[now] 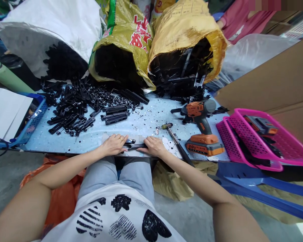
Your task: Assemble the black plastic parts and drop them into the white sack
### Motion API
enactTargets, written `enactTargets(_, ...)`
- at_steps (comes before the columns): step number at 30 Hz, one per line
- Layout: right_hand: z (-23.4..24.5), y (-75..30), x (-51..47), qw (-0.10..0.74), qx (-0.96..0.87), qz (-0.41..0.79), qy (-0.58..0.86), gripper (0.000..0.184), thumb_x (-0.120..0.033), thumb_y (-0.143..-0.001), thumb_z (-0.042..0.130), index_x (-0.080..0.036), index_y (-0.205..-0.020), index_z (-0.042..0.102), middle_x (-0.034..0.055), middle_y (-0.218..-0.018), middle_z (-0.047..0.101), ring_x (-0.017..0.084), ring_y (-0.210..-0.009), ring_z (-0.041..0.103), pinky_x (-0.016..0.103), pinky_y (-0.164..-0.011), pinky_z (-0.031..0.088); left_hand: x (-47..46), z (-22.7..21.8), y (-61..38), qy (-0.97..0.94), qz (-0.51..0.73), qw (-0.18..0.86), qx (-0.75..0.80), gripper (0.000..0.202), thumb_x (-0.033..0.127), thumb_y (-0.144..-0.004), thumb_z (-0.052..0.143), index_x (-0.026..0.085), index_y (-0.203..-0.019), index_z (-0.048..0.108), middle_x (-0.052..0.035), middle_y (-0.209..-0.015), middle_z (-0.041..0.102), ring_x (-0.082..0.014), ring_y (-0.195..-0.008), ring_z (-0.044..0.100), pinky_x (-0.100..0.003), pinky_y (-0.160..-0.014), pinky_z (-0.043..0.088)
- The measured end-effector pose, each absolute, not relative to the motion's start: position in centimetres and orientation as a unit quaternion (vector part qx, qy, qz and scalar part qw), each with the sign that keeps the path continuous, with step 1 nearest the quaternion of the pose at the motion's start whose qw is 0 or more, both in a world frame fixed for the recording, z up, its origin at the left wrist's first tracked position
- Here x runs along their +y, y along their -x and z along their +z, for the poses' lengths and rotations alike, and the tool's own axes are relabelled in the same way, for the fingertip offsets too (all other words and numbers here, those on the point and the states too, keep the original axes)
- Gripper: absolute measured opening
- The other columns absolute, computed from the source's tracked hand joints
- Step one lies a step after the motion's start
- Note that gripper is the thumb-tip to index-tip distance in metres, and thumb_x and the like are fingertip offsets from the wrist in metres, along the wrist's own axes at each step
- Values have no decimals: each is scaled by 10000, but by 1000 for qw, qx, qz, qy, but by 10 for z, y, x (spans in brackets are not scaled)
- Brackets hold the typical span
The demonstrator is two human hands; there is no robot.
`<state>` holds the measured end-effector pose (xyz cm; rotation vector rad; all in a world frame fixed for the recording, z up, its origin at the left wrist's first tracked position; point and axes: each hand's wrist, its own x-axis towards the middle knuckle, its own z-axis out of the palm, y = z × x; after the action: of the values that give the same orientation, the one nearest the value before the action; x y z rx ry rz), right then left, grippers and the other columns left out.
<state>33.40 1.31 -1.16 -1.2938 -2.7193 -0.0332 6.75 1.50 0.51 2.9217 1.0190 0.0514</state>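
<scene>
My left hand [114,144] and my right hand [154,146] rest at the near edge of the pale blue table [141,122]. Between them lies a black plastic part [133,144] with a metal piece. Fingers of both hands close on its ends, left hand on the left end, right hand on the right end. A ring shows on my left hand. Just right of my right hand lies a hammer [175,141] with a black handle.
An orange cordless drill [203,126] stands on the right. Loose black plastic parts [75,104] cover the table's back left. Three open sacks [123,43] of black parts lie behind. Pink baskets [262,141] sit at right, a blue basket [31,122] at left.
</scene>
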Motion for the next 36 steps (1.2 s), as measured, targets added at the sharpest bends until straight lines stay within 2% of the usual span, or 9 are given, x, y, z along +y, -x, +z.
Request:
enactTargets(6,7,-331,13,91,-927,75,355,699,-717,-863,215,-152,-640,563,58,-604,570,133,-571,505,253,-553,269,30,18,-59,-926,67,139,344,446,385,-980,270,193,-884,662,-40,-804,686,-161,-767,620,-255,-649,391)
enactTargets(13,44,-316,2,98,-925,56,363,651,-664,-898,237,-154,-628,538,43,-575,530,115,-517,440,269,-516,192,21,33,-50,-911,96,58,396,590,500,-959,249,140,-669,615,-91,-616,637,-166,-556,568,-254,-517,340)
enactTargets(21,84,-273,-54,405,-832,376,55,555,-616,-921,255,-200,-638,489,-17,-499,396,114,-449,397,271,-482,304,-66,99,-60,-851,393,315,151,634,500,-961,53,171,-666,507,-19,-500,484,-122,-468,467,-253,-475,346)
enactTargets(23,67,-247,-65,536,-730,416,84,491,-622,-903,291,-211,-765,521,8,-605,476,129,-522,472,273,-529,382,-79,98,-74,-814,456,323,157,631,512,-957,45,174,-693,508,-15,-504,489,-119,-468,470,-247,-476,364)
enactTargets(26,29,-209,-66,652,-590,417,229,518,-674,-850,282,-258,-1074,493,94,-1020,543,222,-934,562,394,-791,465,-80,80,-91,-782,544,236,193,652,593,-928,90,162,-867,575,-69,-678,606,-153,-610,570,-271,-557,456)
enactTargets(28,8,-194,-52,648,-563,415,302,540,-654,-859,225,-286,-1192,439,108,-1243,452,265,-1171,458,484,-940,398,-73,62,-94,-790,549,158,224,656,636,-907,174,142,-1053,579,-124,-860,649,-203,-793,619,-319,-661,508)
enactTargets(31,-9,-199,-3,561,-660,363,344,494,-592,-875,272,-280,-1216,446,90,-1324,427,265,-1263,382,499,-1018,333,-48,34,-82,-838,470,11,277,660,668,-853,360,154,-1221,550,-124,-935,659,-228,-880,620,-341,-733,513)
enactTargets(34,-7,-228,81,420,-783,212,408,443,-534,-872,406,-223,-1172,505,106,-1322,470,260,-1256,381,463,-1041,304,-9,8,-61,-885,302,-75,346,525,587,-829,515,235,-1210,595,-105,-992,665,-240,-946,605,-352,-801,479)
enactTargets(36,-2,-248,143,370,-767,116,511,425,-455,-928,332,-169,-1190,507,143,-1296,490,258,-1225,389,444,-1018,312,19,-4,-51,-899,193,-63,387,426,491,-839,565,247,-1185,617,-115,-1113,640,-274,-1059,554,-396,-867,437)
